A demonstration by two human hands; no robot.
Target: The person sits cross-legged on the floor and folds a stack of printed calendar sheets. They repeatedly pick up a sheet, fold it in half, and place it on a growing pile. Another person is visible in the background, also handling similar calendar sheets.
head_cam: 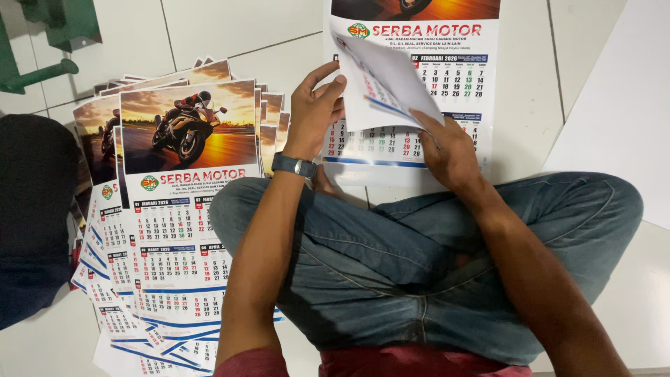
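Both hands grip one calendar sheet (412, 91) lying on the tiled floor (530, 84) at 12 o'clock. Left hand (314, 112) pinches the folded-over lower edge between thumb and fingers. Right hand (447, 150) presses closed on the fold's corner. A fanned calendar stack (174, 209) lies at 9 o'clock, beside the knee.

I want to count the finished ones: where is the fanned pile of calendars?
In the head view, the calendar pile lies on the tiled floor, beside the left arm and knee.
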